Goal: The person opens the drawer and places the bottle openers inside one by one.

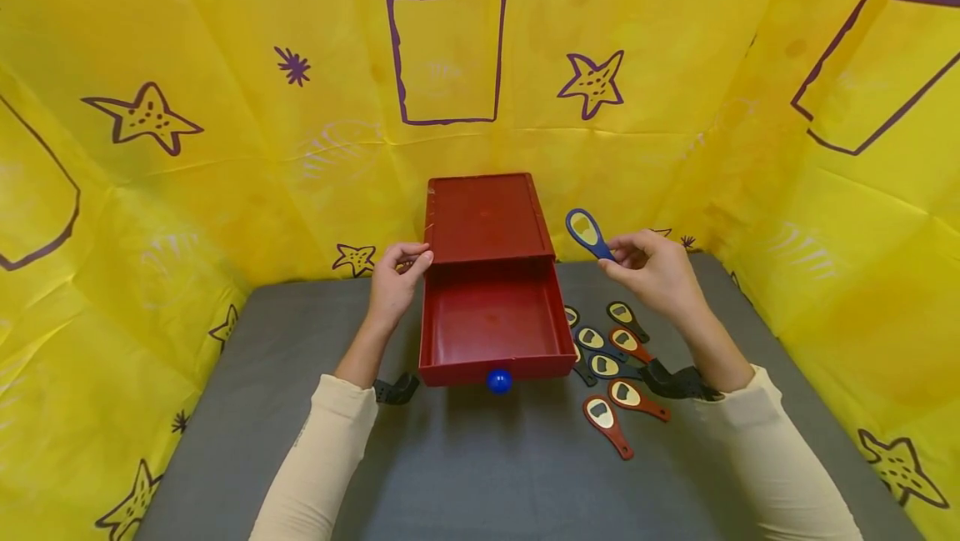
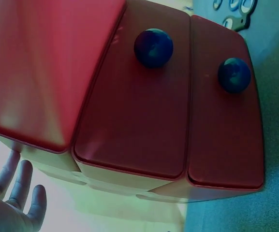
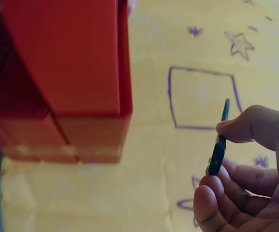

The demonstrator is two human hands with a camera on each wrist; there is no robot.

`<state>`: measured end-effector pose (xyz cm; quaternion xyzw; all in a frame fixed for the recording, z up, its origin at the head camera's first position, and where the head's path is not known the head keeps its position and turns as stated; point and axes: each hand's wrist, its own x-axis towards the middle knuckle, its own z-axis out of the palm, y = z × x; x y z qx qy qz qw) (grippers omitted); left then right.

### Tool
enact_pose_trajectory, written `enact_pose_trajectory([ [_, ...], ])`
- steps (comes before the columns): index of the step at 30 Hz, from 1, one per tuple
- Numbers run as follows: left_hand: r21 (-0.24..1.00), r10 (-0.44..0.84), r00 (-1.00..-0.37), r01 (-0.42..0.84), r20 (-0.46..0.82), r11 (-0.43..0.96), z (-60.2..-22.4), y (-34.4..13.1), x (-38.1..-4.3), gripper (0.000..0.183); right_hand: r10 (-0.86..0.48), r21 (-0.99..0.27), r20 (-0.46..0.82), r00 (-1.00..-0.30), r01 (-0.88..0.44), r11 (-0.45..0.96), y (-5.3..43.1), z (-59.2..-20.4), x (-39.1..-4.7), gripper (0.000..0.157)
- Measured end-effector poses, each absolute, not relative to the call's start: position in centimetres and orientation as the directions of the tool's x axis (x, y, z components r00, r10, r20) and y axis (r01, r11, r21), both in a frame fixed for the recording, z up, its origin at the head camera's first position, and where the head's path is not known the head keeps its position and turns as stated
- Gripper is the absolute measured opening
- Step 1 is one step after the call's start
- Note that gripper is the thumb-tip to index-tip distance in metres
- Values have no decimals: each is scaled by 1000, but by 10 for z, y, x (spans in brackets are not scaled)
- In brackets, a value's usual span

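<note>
A red drawer cabinet (image 1: pixel 487 220) stands at the back of the table, its top drawer (image 1: pixel 495 328) pulled out and the red floor inside showing. My left hand (image 1: pixel 397 278) touches the cabinet's left side at the front edge; in the left wrist view its fingers (image 2: pixel 21 186) are loosely spread beside the cabinet wall. To the right of the cabinet, my right hand (image 1: pixel 656 270) pinches a blue bottle opener (image 1: pixel 585 230) by its handle, raised above the table with the oval head pointing up and left. In the right wrist view this bottle opener (image 3: pixel 219 152) is seen edge-on between thumb and fingers.
Several red and dark bottle openers (image 1: pixel 602 414) lie on the grey table (image 1: pixel 480 474) right of the cabinet, some partly hidden by the drawer. Blue knobs (image 2: pixel 234 75) stick out from the drawers. Yellow cloth (image 1: pixel 337 107) with purple drawings surrounds the table.
</note>
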<state>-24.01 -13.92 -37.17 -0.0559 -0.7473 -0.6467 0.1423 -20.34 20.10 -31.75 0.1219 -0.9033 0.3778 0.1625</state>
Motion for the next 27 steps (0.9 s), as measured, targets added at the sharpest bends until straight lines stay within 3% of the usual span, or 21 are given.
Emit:
enact_pose_trajectory([
  [18,930,-117,-931,322,345,177,-377,-140,-242,23,-320,-673,325,-890,-455,584,127,-315,-196,19],
  [27,921,-116,-921,352,372,166,-377,-141,-241,24,-444,-596,263,-857,-506,624,92,-330,-190,18],
])
